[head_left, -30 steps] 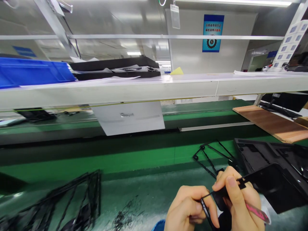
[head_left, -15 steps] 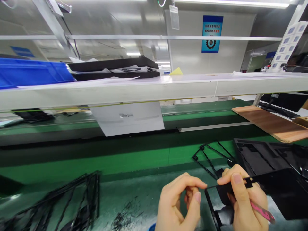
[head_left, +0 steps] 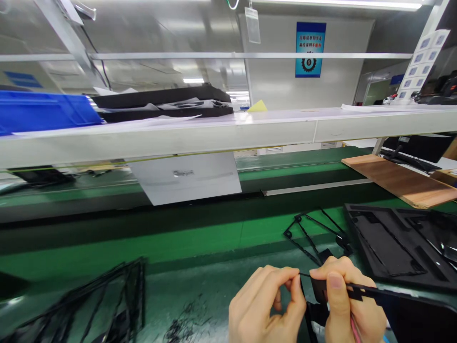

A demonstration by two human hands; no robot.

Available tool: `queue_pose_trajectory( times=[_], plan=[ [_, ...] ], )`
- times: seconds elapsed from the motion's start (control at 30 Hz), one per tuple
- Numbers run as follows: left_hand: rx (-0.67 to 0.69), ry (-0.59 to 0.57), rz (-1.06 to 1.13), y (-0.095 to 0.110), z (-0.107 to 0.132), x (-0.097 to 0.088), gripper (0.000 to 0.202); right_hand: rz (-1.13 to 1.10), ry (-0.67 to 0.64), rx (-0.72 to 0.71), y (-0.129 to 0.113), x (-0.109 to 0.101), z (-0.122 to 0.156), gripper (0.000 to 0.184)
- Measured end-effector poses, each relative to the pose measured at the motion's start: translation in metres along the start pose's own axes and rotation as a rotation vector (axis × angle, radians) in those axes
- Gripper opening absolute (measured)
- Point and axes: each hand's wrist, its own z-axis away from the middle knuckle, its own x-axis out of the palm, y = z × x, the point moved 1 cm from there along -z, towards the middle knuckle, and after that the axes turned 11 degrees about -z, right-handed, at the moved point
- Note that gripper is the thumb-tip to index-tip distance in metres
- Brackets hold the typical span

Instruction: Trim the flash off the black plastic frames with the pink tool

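My right hand [head_left: 352, 297] is closed around a thin black frame [head_left: 371, 291], its thumb and index finger near one corner. A slim pink tool [head_left: 354, 328], which looks like tweezers, lies in the same hand and is mostly hidden. The frame's dark flat panel [head_left: 424, 314] extends to the right. My left hand [head_left: 267, 305] is pinched at the frame's left corner, with thumb and index fingertips together on its edge. Whether a small strip sits between these fingertips is too fine to tell.
Black frames are piled at left [head_left: 117, 295], beside thin black scraps [head_left: 185, 324]. More black frames [head_left: 310, 236] and a black foam tray [head_left: 389, 243] lie at right. Behind stand a wooden board [head_left: 400, 178] and a white shelf [head_left: 271, 128] with a blue bin [head_left: 46, 112].
My left hand has closed its thumb and index finger into a pinch at the frame's corner. The right hand has moved slightly left and down, tilting the frame flatter.
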Motion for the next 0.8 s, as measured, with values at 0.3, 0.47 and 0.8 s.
queue_pose_trajectory(
  times=[0.3, 0.47, 0.8],
  plan=[
    [0.019, 0.115, -0.103, 0.006, 0.004, 0.007, 0.024, 0.017, -0.04, -0.09, 0.007, -0.002, -0.004, 0.034],
    [-0.02, 0.096, -0.087, 0.006, 0.003, 0.008, 0.023, -0.04, 0.031, 0.097, 0.002, 0.002, -0.001, 0.043],
    [-0.072, 0.103, -0.092, 0.012, -0.001, 0.006, 0.023, 0.01, 0.093, 0.236, -0.005, 0.002, -0.002, 0.054]
  ],
)
